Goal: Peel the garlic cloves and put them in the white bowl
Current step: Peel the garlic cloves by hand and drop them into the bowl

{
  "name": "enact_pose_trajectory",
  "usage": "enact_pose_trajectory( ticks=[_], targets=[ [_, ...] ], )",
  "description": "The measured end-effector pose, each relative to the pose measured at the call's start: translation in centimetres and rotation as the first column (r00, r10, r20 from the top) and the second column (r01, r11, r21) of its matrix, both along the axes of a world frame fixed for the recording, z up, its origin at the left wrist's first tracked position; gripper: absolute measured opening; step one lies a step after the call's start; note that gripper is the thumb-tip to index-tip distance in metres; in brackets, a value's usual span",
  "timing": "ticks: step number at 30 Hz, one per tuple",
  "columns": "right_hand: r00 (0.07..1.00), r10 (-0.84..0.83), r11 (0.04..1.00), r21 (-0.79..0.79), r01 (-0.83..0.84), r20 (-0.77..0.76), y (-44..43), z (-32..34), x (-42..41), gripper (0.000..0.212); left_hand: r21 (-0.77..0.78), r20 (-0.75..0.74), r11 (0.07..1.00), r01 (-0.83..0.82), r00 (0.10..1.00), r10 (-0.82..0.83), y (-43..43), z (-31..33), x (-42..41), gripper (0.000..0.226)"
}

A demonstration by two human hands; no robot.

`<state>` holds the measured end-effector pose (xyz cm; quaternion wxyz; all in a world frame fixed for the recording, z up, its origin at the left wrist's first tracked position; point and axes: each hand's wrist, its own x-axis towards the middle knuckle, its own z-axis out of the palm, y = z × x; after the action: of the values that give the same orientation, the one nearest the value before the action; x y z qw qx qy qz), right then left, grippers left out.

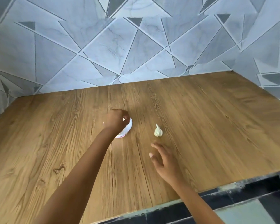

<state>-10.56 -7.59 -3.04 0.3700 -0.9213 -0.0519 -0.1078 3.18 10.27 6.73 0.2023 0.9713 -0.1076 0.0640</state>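
Left hand (118, 119): curled over white bowl (127, 130), grip unclear
Right hand (164, 160): fingers spread, near garlic bulb (158, 131), not touching

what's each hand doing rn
left hand: grips the bowl by its rim
right hand: open, holding nothing, short of the garlic

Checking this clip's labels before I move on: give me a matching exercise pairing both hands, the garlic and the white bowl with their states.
Things:
1. left hand
2. right hand
3. garlic bulb
4. white bowl

States:
A. lies untouched on the table
B. fingers spread, holding nothing
C. partly hidden beneath a hand
D. fingers curled at a rim

Pairs: 1-D, 2-B, 3-A, 4-C
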Motion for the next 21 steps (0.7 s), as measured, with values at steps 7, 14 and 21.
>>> enact_pose_trajectory(
  ticks=[7,14,21],
  targets=[
    [0.97,-0.242,0.968,0.065,0.24,0.011,-4.1,0.8,1.8,0.04,0.044,-0.04,0.895,0.443,0.896,-0.442,-7.8,-2.4,-1.2,0.026],
    [0.976,-0.208,0.955,0.202,0.218,-0.068,-4.9,1.4,2.4,0.043,0.211,-0.121,0.881,0.424,0.905,-0.407,-10.1,-3.5,-0.6,0.026],
    [0.936,-0.038,0.664,0.691,0.286,-0.351,-4.0,2.6,3.7,0.042,-0.303,-0.125,0.937,0.175,0.967,-0.222,-7.9,-4.1,-1.9,0.01]
  ],
)
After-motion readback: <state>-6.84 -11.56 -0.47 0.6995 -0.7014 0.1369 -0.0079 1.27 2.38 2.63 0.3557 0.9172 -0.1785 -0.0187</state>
